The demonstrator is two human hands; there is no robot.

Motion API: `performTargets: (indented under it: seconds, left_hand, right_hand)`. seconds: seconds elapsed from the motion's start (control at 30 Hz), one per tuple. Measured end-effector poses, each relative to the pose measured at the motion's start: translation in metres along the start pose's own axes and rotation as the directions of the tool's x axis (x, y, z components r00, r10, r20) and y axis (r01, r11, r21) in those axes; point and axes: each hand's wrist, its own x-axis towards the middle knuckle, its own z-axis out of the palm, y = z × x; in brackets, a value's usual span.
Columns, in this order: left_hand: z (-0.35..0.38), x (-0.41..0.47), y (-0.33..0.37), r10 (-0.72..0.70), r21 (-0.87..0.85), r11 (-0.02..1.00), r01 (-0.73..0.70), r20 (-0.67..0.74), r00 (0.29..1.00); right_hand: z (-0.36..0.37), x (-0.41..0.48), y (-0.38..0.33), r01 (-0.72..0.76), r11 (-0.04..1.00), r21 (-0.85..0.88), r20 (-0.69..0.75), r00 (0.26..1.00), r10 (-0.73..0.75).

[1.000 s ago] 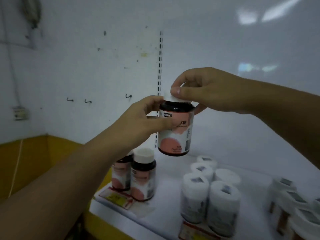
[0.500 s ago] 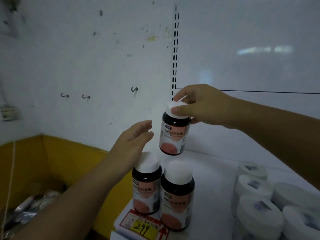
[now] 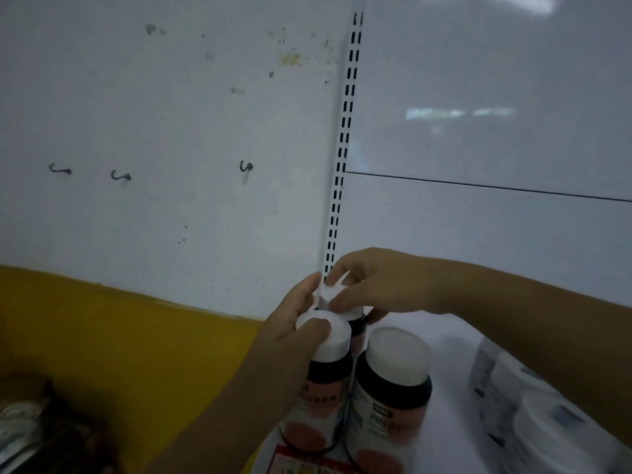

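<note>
Pinching the white cap between thumb and fingers, the right grip (image 3: 379,285) holds the rear bottle (image 3: 358,326) at the back of the shelf (image 3: 455,350), tucked behind two matching bottles and close to the back panel. Whether its base has met the shelf I cannot tell, as the front pair hides it.

By the look of it the bottle is a stiff, dark jar with a glossy printed label, probably light to middling in weight and hard enough not to give under the fingers. The smooth cap is the natural hold from above in such a tight spot, though a slick cap held only at the top lets the body swing, and I would rather take the shoulder once there is room. A knock could topple its neighbours.

The left grip (image 3: 294,316) is not wrapped round anything: its thumb lies flat on the cap of the front-left bottle (image 3: 330,374) and its fingers stretch up beside the rear cap, steadying, I would guess.

The front-right bottle (image 3: 393,388) stands just beside it, round-shouldered, with a pink and white label. A red and yellow price tag (image 3: 307,461) sits on the shelf edge below. Squat white tubs (image 3: 533,415) crowd the right. Behind rises a slotted metal upright (image 3: 345,131), and to its left a scuffed white wall carries small hooks (image 3: 246,166) above a yellow band (image 3: 119,330).
</note>
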Motion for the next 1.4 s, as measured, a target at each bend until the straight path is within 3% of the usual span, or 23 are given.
performTargets:
  seconds: [0.53, 0.67, 0.8, 0.87, 0.97, 1.03, 1.07, 1.13, 1.4]
  left_hand:
    - [-0.009, 0.002, 0.011, -0.075, 0.135, 0.989, 0.052, 0.169, 0.983]
    - [-0.018, -0.004, 0.023, -0.011, 0.264, 0.964, -0.039, 0.186, 0.983]
    - [-0.023, -0.005, 0.046, 0.164, 0.514, 0.821, -0.248, 0.204, 0.965]
    - [-0.018, -0.001, 0.059, 0.162, 0.600, 0.739, -0.308, 0.286, 0.944]
    - [0.003, 0.008, 0.075, -0.016, 0.805, 0.460, -0.376, 0.431, 0.902]
    - [0.022, 0.011, 0.087, -0.190, 0.902, 0.249, -0.353, 0.403, 0.895]
    - [0.033, 0.010, 0.094, -0.245, 0.920, 0.208, -0.333, 0.379, 0.893]
    - [0.062, 0.003, 0.107, -0.268, 0.918, 0.211, -0.336, 0.384, 0.883]
    - [0.241, -0.069, 0.138, -0.131, 0.811, 0.191, -0.553, 0.580, 0.804]
  right_hand:
    - [0.019, -0.014, -0.006, -0.145, 0.989, 0.023, -0.040, 0.988, 0.146]
    - [0.016, -0.026, -0.011, -0.162, 0.984, -0.067, -0.127, 0.980, 0.153]
    - [0.008, -0.048, -0.004, -0.158, 0.918, -0.365, -0.291, 0.956, 0.048]
    - [0.000, -0.065, 0.002, -0.191, 0.846, -0.498, -0.329, 0.944, 0.020]
    - [-0.012, -0.105, 0.016, -0.252, 0.771, -0.585, -0.356, 0.934, 0.036]
    - [-0.018, -0.139, 0.028, -0.272, 0.729, -0.628, -0.343, 0.938, 0.054]
    - [-0.022, -0.158, 0.035, -0.280, 0.719, -0.636, -0.343, 0.937, 0.061]
    - [-0.031, -0.200, 0.049, -0.304, 0.717, -0.628, -0.363, 0.929, 0.075]
    - [-0.064, -0.397, 0.120, -0.488, 0.620, -0.615, -0.476, 0.856, 0.202]
